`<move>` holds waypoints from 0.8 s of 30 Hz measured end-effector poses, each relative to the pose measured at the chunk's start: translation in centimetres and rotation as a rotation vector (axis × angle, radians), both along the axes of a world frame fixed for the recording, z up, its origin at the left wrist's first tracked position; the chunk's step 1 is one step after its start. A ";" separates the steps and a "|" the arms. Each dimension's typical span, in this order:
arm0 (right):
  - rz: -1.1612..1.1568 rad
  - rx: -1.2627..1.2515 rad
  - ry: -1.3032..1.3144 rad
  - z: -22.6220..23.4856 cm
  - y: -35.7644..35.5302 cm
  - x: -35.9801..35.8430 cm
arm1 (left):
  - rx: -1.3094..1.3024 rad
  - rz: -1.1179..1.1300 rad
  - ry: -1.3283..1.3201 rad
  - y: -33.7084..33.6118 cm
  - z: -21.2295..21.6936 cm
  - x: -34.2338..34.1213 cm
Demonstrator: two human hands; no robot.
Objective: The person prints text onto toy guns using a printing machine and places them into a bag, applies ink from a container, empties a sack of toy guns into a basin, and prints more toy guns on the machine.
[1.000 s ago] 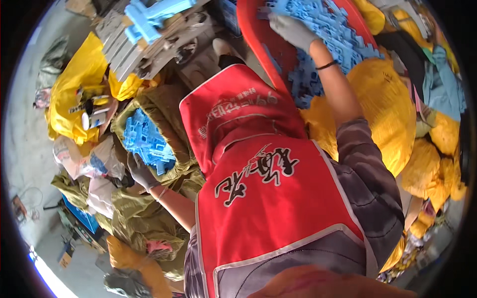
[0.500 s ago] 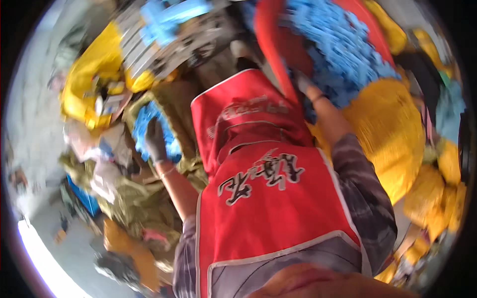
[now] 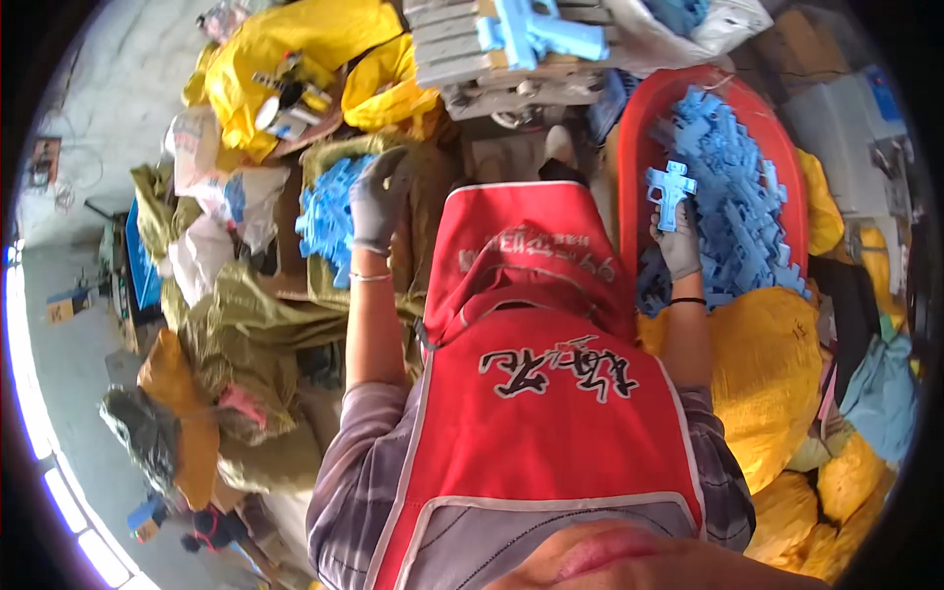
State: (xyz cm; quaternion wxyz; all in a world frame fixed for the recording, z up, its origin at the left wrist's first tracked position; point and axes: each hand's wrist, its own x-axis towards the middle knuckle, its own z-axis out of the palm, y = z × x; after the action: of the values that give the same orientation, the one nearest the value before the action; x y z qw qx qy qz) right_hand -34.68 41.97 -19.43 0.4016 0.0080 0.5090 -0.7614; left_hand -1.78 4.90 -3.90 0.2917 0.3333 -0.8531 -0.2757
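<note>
My right hand [image 3: 678, 246], in a grey glove, grips a light blue plastic toy pistol [image 3: 674, 187]. It is raised above a red tub [image 3: 629, 147] heaped with similar blue pieces [image 3: 733, 187]. My left hand [image 3: 374, 205], gloved too, hovers at the right side of an open olive sack [image 3: 418, 197]. Its fingers are loosely bent and apart, with nothing visible in them. More blue pieces [image 3: 329, 211] fill the sack, partly hidden behind that hand.
Ahead, a slatted wooden bench [image 3: 447, 44] carries blue toy pistols [image 3: 536, 34]. A yellow sack [image 3: 285, 49] with odd items lies far left, and a full yellow sack [image 3: 767, 374] stands near right. A white bag [image 3: 678, 44] sits beyond the tub. Olive sacking [image 3: 256, 334] spreads at left.
My right hand has come up from the red tub with a toy pistol in it. My left hand has lifted off the blue pieces in the olive sack. The whole view has shifted.
</note>
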 end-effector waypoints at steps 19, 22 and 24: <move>-0.090 0.018 0.293 9.7 -1.1 3.5 | -0.364 -0.163 0.044 -3.7 9.0 -11.7; -0.080 0.066 0.265 10.0 -1.1 3.7 | -0.370 -0.163 0.035 -3.2 9.4 -11.7; -0.123 0.020 0.268 10.0 -1.1 4.0 | -0.372 -0.201 0.080 -3.2 9.4 -12.1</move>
State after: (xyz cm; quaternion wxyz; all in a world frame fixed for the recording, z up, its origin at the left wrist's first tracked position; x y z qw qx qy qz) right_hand -30.66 40.86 -9.46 0.2826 -0.0586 0.5642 -0.7736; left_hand -13.86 1.74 5.53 0.3530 0.1755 -0.9060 -0.1542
